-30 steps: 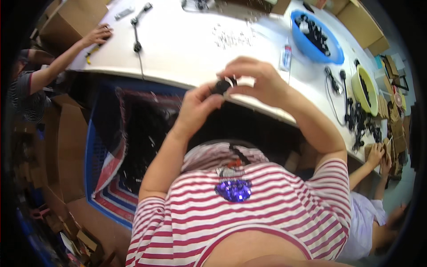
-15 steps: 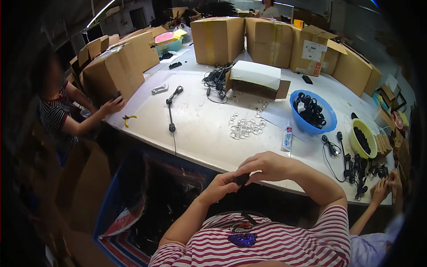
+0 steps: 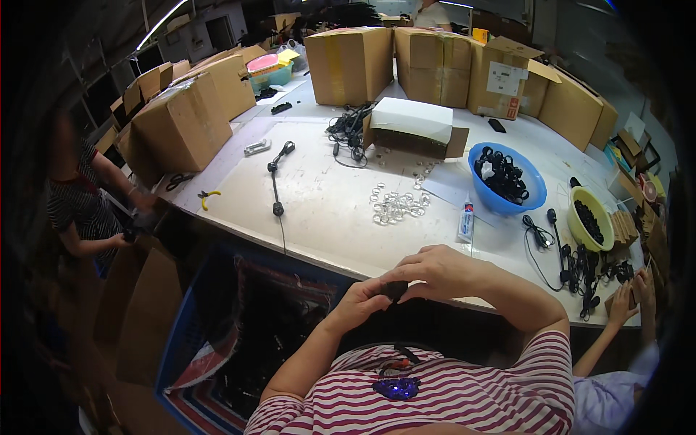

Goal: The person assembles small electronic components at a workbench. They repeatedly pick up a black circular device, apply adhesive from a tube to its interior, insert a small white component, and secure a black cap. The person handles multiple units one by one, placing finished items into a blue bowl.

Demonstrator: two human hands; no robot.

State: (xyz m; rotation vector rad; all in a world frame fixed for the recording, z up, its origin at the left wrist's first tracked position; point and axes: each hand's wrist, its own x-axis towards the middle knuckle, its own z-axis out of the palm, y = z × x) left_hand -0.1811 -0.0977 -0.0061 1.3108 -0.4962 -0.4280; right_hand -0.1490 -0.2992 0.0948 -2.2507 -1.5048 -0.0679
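Co-worker's hand point(image 3: 116, 241) dropped beside the white worktop point(image 3: 326, 226); your left hand point(image 3: 361, 301) and right hand point(image 3: 435, 268) gripped a small black piece point(image 3: 396, 291), seemingly unfinished.

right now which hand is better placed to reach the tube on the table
Probably the right hand: it is closer to the tube than the left hand. Both hold the small black part, so the right would have to let go first.

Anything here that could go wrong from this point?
The black part, pinched between the left hand and right hand by the near edge of the table, might drop if it slips. The thin cable running to that edge could snag. The loose clear discs might scatter if knocked.
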